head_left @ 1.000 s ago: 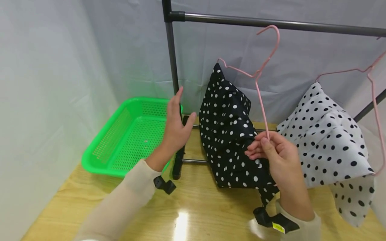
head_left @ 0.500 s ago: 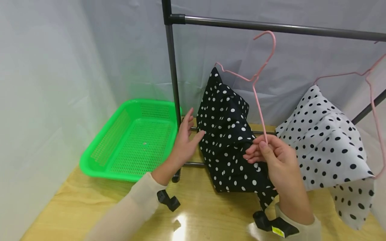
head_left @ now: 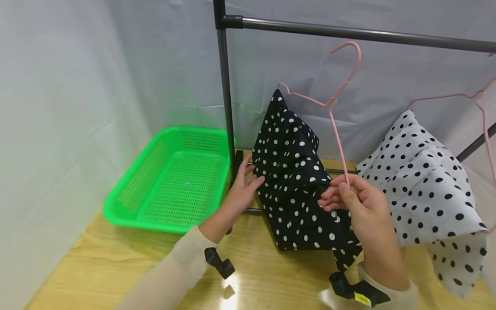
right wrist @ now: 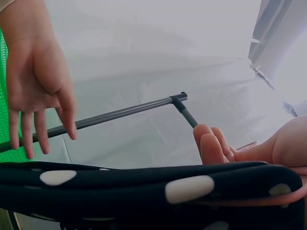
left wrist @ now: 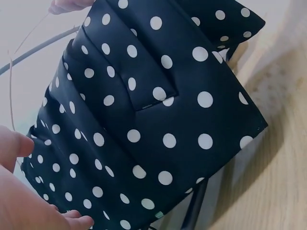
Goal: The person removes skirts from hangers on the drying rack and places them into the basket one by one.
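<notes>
The right hand [head_left: 358, 202] pinches the lower bar of a pink hanger [head_left: 335, 107] between thumb and fingertips, with a fold of the black polka-dot cloth [head_left: 298, 181] caught under the same fingers; the right wrist view shows the fingers [right wrist: 211, 143] curled over the dark fabric [right wrist: 144, 187] with the pink wire running along its edge. The hanger stands tilted, its hook just below the top rail of the clothes rack [head_left: 348, 33] and not hooked over it, and one shoulder of the hanger is tucked inside the peak of the cloth. The cloth droops from that peak down to the wooden table [head_left: 116, 267], in front of the rack's lower crossbar. The left hand [head_left: 242, 189] is open, its fingers loosely spread, with the fingertips at the left edge of the cloth, close beside the rack's upright post [head_left: 226, 94]; the left wrist view shows the palm [left wrist: 24, 201] right against the dotted fabric [left wrist: 144, 120], though whether it presses on it I cannot tell. To the left of the rack's post, a green plastic basket [head_left: 170, 172] sits on the table. To the right of the black cloth, a white polka-dot cloth [head_left: 426, 181] hangs on a second pink hanger [head_left: 480, 112] from the rack.
</notes>
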